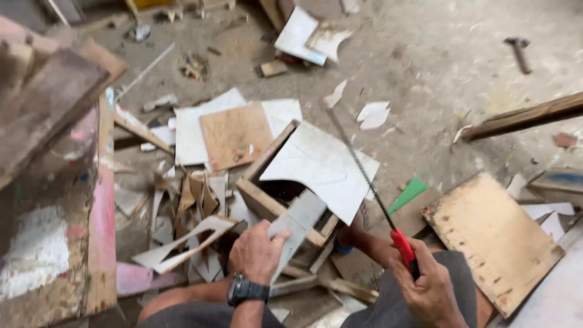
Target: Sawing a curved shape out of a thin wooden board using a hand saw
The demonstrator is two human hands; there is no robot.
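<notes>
Head view: white panel (322, 167) is pinned on the wooden box (261, 200) by the left hand (258, 252) — steadied for the red-handled saw (370, 182) clenched in the right hand (428, 285).

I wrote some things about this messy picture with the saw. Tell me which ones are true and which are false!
1. The right hand holds a saw with a red handle. True.
2. The left hand is empty and lifted in the air. False: it grips a pale board strip on the wooden box.
3. A wristwatch sits on the left wrist. True.
4. A hammer lies inside the wooden box. False: it lies far off on the floor, at upper right.
5. A green scrap lies right of the saw blade. True.
</notes>
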